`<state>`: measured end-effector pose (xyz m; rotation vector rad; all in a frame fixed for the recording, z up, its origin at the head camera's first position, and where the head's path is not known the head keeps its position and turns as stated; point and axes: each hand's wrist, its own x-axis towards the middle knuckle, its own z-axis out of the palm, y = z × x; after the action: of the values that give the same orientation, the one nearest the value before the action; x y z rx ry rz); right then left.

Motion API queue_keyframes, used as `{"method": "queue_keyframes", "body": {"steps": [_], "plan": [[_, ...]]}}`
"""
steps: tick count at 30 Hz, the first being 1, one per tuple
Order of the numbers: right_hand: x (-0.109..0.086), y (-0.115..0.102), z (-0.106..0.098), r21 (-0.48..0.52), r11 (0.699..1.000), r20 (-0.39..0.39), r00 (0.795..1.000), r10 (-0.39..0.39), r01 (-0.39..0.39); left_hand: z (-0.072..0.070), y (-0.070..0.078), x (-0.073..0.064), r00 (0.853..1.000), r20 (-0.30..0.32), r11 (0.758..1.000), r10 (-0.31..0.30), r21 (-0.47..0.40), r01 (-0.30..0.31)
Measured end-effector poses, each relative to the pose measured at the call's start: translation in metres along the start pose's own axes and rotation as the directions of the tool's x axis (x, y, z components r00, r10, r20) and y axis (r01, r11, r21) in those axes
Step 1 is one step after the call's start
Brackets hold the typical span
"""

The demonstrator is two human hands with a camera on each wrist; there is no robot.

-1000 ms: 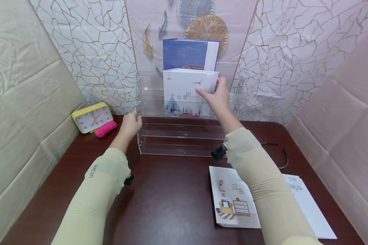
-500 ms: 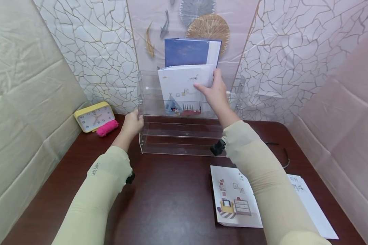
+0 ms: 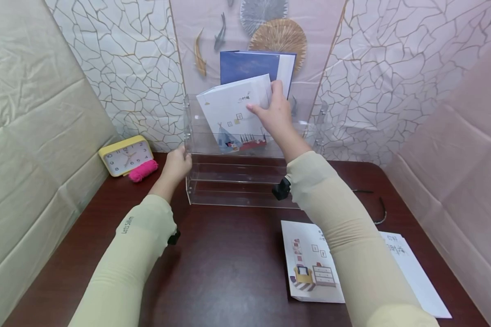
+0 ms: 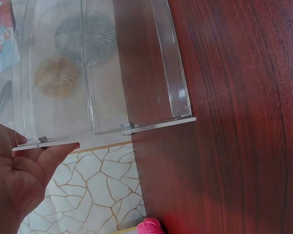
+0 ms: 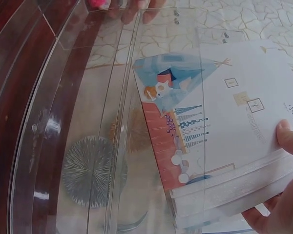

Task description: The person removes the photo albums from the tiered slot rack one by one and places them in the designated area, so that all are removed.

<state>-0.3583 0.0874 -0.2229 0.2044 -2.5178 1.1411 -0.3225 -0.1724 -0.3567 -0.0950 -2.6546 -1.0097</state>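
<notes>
My right hand (image 3: 276, 116) pinches a white book (image 3: 225, 104) by its right edge, thumb on the front cover and fingers behind. Its cover carries a blue tent drawing, and it leans left with its lower part behind the clear front lip of an upper tier. A blue-covered book (image 3: 249, 66) stands upright behind it. In the right wrist view the tent cover (image 5: 185, 80) shows partly through clear plastic. My left hand (image 3: 177, 164) grips the left side panel of the clear acrylic rack (image 4: 156, 124); the left wrist view shows thumb and fingers around that panel's edge.
A yellow clock (image 3: 127, 156) and a pink yarn bundle (image 3: 143, 170) stand left of the rack. An illustrated white book (image 3: 311, 263) and another white one (image 3: 417, 277) lie at the front right, partly under my right sleeve. Thin dark glasses-like arms (image 3: 380, 213) lie behind them.
My right hand has moved left and up with the white book, which has gone from upright to tilted left. The left hand keeps its hold on the rack.
</notes>
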Motion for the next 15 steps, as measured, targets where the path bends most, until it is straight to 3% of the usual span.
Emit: {"method": "queue_keyframes", "body": {"steps": [8, 15], "plan": [[0.0019, 0.0039, 0.0014, 0.095, 0.995, -0.031, 0.999, -0.02, 0.023, 0.0011, 0.0006, -0.0011, 1.0, 0.011, 1.0, -0.011, -0.008, 0.012], [0.0064, 0.0051, 0.0011, 0.104, 0.992, -0.076, 0.995, -0.062, 0.07, 0.0004, -0.0012, 0.0006, 1.0, 0.003, 1.0, -0.004, 0.014, 0.004]]}}
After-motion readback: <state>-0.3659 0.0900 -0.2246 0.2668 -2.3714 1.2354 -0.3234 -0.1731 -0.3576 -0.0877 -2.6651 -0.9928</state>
